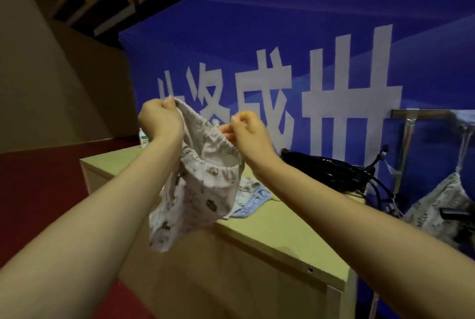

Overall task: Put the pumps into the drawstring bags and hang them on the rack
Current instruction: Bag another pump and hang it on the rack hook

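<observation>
both hands are pinching the rim of a printed drawstring bag (198, 190) and holding its mouth open above the bench (282, 236), the left hand (160, 119) closed at ten o'clock and the right hand (248, 131) closed at two o'clock. black pumps (323, 169) are lying on the bench at three o'clock, and another filled bag (437, 205) is hanging from the rack (408, 136) further right.

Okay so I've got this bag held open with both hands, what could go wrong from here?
Both hands, left hand and right hand, are pinching the rim of the drawstring bag, so neither is free to lift a pump; letting go with one could let the mouth sag shut. The black pumps lie with tangled hoses near the table's far edge, and a snagged hose could drag the others off.
</observation>
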Tool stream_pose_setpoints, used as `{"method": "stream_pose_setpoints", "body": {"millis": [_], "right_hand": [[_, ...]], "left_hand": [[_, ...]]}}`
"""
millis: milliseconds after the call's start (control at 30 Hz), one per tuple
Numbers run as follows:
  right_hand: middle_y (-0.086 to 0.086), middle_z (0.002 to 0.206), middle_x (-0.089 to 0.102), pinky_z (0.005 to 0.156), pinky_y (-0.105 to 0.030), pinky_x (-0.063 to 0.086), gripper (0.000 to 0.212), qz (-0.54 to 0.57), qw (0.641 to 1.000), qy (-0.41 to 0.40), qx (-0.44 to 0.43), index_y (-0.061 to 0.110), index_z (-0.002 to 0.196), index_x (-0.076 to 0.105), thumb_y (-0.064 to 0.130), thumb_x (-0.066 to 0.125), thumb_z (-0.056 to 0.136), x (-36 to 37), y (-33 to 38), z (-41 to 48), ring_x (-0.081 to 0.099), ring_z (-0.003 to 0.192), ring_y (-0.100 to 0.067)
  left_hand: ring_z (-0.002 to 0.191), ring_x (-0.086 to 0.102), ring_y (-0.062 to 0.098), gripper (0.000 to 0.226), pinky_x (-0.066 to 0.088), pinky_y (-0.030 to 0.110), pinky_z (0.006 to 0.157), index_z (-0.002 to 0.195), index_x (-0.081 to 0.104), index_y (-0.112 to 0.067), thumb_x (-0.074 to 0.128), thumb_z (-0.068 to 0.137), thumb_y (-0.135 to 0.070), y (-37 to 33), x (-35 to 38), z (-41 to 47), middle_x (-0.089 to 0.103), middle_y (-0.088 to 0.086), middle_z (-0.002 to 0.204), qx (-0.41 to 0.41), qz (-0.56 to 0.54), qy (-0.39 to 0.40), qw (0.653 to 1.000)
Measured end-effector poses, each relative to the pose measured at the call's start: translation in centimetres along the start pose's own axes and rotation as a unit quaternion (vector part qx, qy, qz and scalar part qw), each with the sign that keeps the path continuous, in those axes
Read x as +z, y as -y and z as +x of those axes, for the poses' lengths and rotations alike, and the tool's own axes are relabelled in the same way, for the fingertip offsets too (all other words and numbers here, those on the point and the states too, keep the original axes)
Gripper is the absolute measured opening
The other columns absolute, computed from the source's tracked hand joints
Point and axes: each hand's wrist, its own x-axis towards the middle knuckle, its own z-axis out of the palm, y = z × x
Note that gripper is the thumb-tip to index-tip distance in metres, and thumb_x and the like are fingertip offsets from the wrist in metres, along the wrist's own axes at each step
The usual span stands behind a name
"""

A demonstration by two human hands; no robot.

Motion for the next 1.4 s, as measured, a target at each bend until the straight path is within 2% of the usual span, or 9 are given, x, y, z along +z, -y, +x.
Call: {"method": "stream_pose_setpoints", "body": {"millis": [133, 267, 400, 500, 667, 800, 1067, 1300, 1400], "right_hand": [[0.005, 0.085, 0.061, 0.078, -0.025, 0.050, 0.017, -0.040, 0.995, 0.066, -0.058, 0.019, 0.086, 0.044, 0.019, 0.036, 0.101, 5.1, 0.8, -1.6, 0.061, 0.086, -0.010], [0.005, 0.080, 0.056, 0.073, -0.036, 0.051, 0.014, -0.033, 0.993, -0.055, -0.100, 0.017, 0.089, 0.043, 0.018, 0.035, 0.100, 6.7, 1.1, -2.9, 0.057, 0.076, -0.015], [-0.005, 0.079, 0.063, 0.061, -0.033, 0.055, 0.015, 0.075, 0.995, 0.061, -0.036, 0.019, 0.090, 0.040, 0.020, 0.031, 0.102, 6.9, 1.9, -4.2, 0.064, 0.063, -0.021], [-0.013, 0.086, 0.065, 0.062, -0.042, 0.059, 0.014, -0.084, 0.989, 0.117, -0.010, 0.015, 0.097, 0.036, 0.026, 0.030, 0.102, 7.1, -1.3, -5.6, 0.068, 0.072, -0.029], [-0.018, 0.095, 0.061, 0.054, -0.038, 0.035, 0.020, -0.491, 0.855, 0.165, -0.008, 0.007, 0.114, 0.034, 0.014, 0.038, 0.095, 4.5, -7.7, -5.4, 0.058, 0.083, -0.037], [-0.016, 0.108, 0.062, 0.062, -0.038, 0.038, 0.043, -0.624, 0.760, 0.182, 0.017, 0.005, 0.129, 0.031, 0.005, 0.045, 0.088, 1.9, -8.2, -3.9, 0.060, 0.094, -0.036], [-0.007, 0.080, 0.051, 0.072, -0.035, 0.040, 0.018, -0.356, 0.910, 0.200, 0.072, 0.014, 0.078, 0.046, 0.015, 0.044, 0.096, 0.6, -9.5, -2.2, 0.048, 0.079, -0.021], [-0.025, 0.074, 0.061, 0.061, -0.038, 0.042, 0.031, -0.395, 0.884, 0.220, 0.115, 0.003, 0.060, 0.048, 0.009, 0.047, 0.091, -0.6, -12.5, -1.5, 0.053, 0.064, -0.032], [-0.014, 0.054, 0.034, 0.052, -0.036, 0.026, 0.038, -0.456, 0.850, 0.242, 0.104, 0.008, 0.052, 0.031, 0.003, 0.048, 0.086, -1.2, -13.4, -0.6, 0.030, 0.051, -0.026]], "left_hand": [[0.058, 0.047, 0.027, 0.039, 0.036, 0.033, 0.062, 0.066, 0.060, -0.004, 0.049, 0.094, -0.029, 0.9, -3.9, -0.6, 0.051, 0.011, 0.059, 0.063, 0.099, 0.058, 0.991], [0.082, 0.060, 0.030, 0.036, 0.038, 0.030, 0.067, 0.079, 0.069, 0.000, 0.055, 0.091, -0.031, 2.1, -6.6, -0.5, 0.064, 0.011, 0.079, 0.098, 0.210, 0.114, 0.966], [0.061, 0.056, 0.027, 0.031, 0.041, 0.028, 0.055, 0.067, 0.063, -0.003, 0.057, 0.091, -0.022, 3.6, -6.3, -0.3, 0.061, 0.015, 0.066, -0.039, 0.181, 0.255, 0.949], [0.068, 0.059, 0.028, 0.020, 0.052, 0.039, 0.067, 0.075, 0.062, 0.000, 0.060, 0.088, -0.015, 4.4, -5.2, -1.2, 0.063, 0.020, 0.073, -0.116, 0.077, 0.300, 0.944], [0.063, 0.056, 0.023, 0.035, 0.049, 0.031, 0.064, 0.065, 0.065, -0.005, 0.058, 0.090, -0.029, 5.4, -3.9, -2.4, 0.062, 0.013, 0.065, -0.001, 0.162, 0.361, 0.918], [0.060, 0.046, 0.019, 0.041, 0.034, 0.029, 0.057, 0.055, 0.053, -0.011, 0.055, 0.092, -0.027, 6.7, -2.8, -3.2, 0.049, 0.005, 0.058, 0.098, 0.237, 0.373, 0.892], [0.067, 0.044, 0.025, 0.046, 0.030, 0.031, 0.063, 0.053, 0.034, -0.016, 0.044, 0.097, -0.022, 8.4, 2.0, -5.4, 0.038, 0.003, 0.054, 0.129, 0.195, 0.373, 0.898], [0.055, 0.036, 0.019, 0.047, 0.023, 0.031, 0.052, 0.053, 0.034, -0.014, 0.046, 0.097, -0.024, 8.6, 5.8, -5.8, 0.036, 0.004, 0.053, 0.157, 0.177, 0.381, 0.894], [0.052, 0.030, 0.017, 0.047, 0.022, 0.031, 0.057, 0.053, 0.031, -0.012, 0.047, 0.097, -0.023, 8.3, 8.4, -6.0, 0.032, 0.005, 0.053, 0.162, 0.158, 0.395, 0.891]]}}
